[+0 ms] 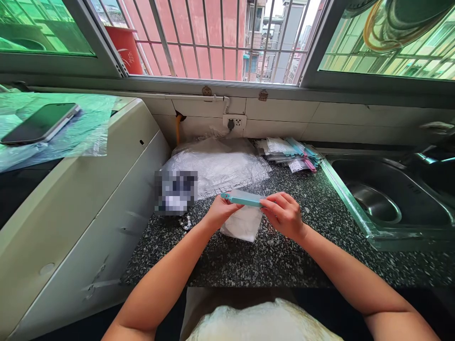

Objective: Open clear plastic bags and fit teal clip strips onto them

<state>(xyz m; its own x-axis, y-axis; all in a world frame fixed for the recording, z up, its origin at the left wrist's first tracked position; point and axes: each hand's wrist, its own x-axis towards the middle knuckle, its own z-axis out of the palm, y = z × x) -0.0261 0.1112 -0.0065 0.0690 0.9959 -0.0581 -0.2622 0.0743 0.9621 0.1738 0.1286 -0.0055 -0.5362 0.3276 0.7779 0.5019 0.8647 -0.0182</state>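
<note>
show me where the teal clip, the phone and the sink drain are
teal clip (243, 200), head view, middle of the bar between both hands.
phone (39, 124), head view, centre of its dark screen.
sink drain (373, 202), head view, bottom of the basin.

You are working in soft daylight that comes in through the barred window straight ahead, so the scene is bright and evenly lit. The sky between the bars is blown out to white at the top. The tinted side panes cast a green wash over the plastic sheet on your left. Shadows on the speckled counter are faint and soft-edged; the darkest zone lies under its near edge. The sink shows mild sheen. Wide-angle distortion bends the window frame and stretches your forearms at the bottom corners. One patch is pixelated; elsewhere focus is sharp.
</note>
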